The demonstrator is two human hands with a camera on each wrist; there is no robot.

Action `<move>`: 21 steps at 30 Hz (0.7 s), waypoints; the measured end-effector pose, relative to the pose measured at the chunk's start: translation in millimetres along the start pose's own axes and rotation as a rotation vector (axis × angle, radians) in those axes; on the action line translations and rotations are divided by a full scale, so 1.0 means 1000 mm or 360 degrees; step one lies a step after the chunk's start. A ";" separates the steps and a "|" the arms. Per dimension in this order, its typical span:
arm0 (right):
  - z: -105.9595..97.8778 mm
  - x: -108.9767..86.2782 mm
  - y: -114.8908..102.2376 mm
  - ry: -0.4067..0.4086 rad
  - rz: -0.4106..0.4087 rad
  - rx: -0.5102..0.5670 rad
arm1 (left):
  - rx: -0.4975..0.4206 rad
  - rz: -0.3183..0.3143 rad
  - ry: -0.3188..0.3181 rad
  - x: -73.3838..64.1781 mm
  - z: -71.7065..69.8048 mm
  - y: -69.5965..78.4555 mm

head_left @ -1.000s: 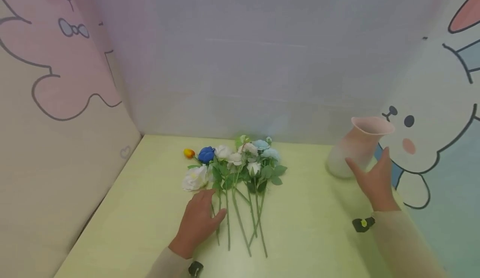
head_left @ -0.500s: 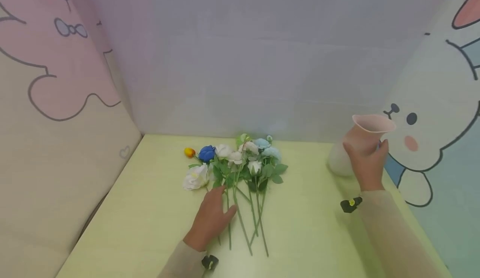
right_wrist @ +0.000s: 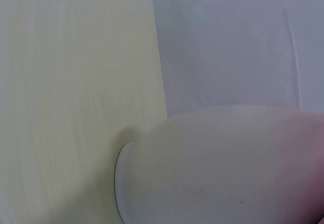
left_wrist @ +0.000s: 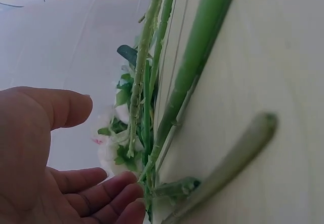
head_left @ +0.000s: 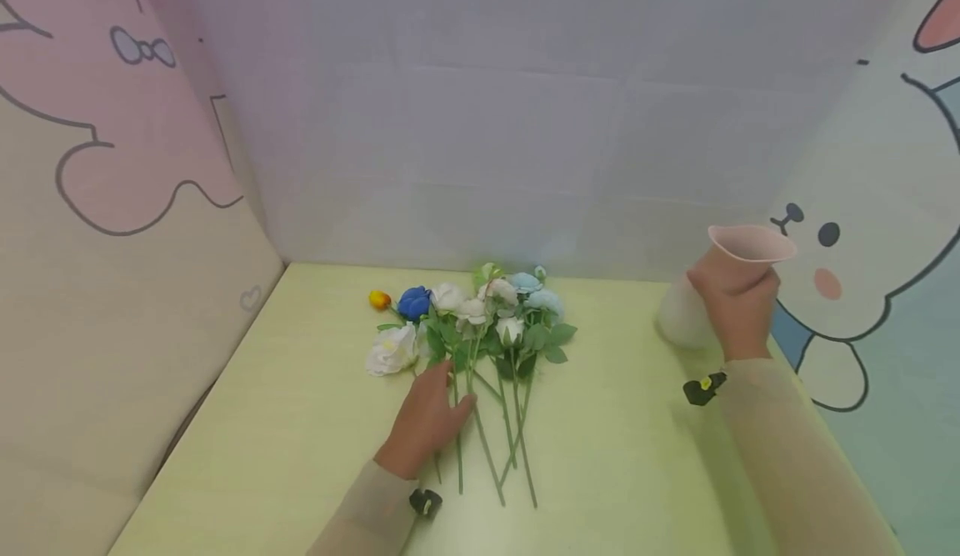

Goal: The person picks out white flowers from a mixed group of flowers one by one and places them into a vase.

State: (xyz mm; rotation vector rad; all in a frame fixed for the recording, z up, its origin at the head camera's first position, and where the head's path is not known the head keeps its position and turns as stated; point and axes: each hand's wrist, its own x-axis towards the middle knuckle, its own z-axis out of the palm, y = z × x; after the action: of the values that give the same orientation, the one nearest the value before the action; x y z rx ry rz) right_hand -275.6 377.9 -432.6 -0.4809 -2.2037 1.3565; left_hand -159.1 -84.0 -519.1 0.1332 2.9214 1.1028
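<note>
At the back right of the table stands a vase (head_left: 681,316), white below and pink toward its flared mouth. My right hand (head_left: 738,310) grips it round the narrow neck; the right wrist view shows the vase's pale body (right_wrist: 212,168) and its base on the table. Several artificial flowers (head_left: 480,310) lie mid-table, heads toward the back, in white, blue, pale blue and orange. Over their green stems (head_left: 517,431) is my left hand (head_left: 427,423), thumb apart from the fingers. The left wrist view shows the fingertips (left_wrist: 132,191) right at the stems, with a gap below the thumb.
A grey backdrop (head_left: 480,122) rises behind the pale yellow table (head_left: 300,423). The left side panel (head_left: 150,289) and the right side panel (head_left: 900,423) carry cartoon animals; the right one stands close beside the vase.
My right hand has moved onto the vase's neck and closed round it. My left hand has shifted right and slightly forward over the stems. The flowers lie as before.
</note>
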 end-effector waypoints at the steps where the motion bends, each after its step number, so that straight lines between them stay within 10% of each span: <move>1: 0.000 0.000 0.001 -0.0011 0.0037 -0.0035 | 0.0014 0.0002 -0.0001 0.002 0.000 0.000; 21: -0.006 -0.005 0.012 -0.0155 0.0039 -0.0249 | -0.0071 -0.0105 0.0022 0.008 -0.002 0.005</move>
State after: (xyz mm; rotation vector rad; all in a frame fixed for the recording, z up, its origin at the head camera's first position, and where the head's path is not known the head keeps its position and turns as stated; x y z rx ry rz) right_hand -267.9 385.0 -441.7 -0.5099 -2.4029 1.2495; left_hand -166.5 -80.8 -514.2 0.0281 2.8877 1.1628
